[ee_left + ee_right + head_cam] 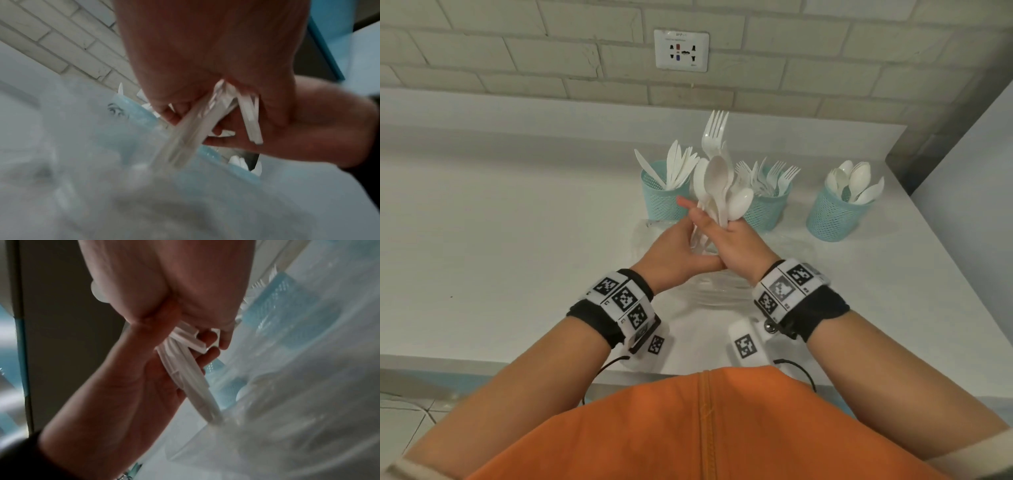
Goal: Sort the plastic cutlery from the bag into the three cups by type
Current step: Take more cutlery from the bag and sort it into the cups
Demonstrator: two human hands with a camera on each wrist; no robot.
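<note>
Both hands are closed on one mixed bundle of white plastic cutlery (717, 185), held upright above the clear plastic bag (717, 291) on the white surface (517, 219). The right hand (739, 248) wraps the handles from the right side. The left hand (681, 253) clasps them from the left, thumb extended upward. The wrist views confirm fingers of each hand curled round the handle ends, though both views are blurred.

The bundle contains several spoons and at least one fork, whose tines stand highest.

Receiving cups, all teal mesh, stand in a row behind the hands: knife cup (662, 197) on the left, fork cup (767, 205) in the middle, spoon cup (839, 212) on the right. Each already holds its own type.

Assessment: the step in hand is separating the bundle by type. Recommended practice is to let one hand keep the bundle firm while the other draws out a single type by its head end, then lower it handle-first into the matching cup. Loosening both grips together risks spilling pieces.
</note>
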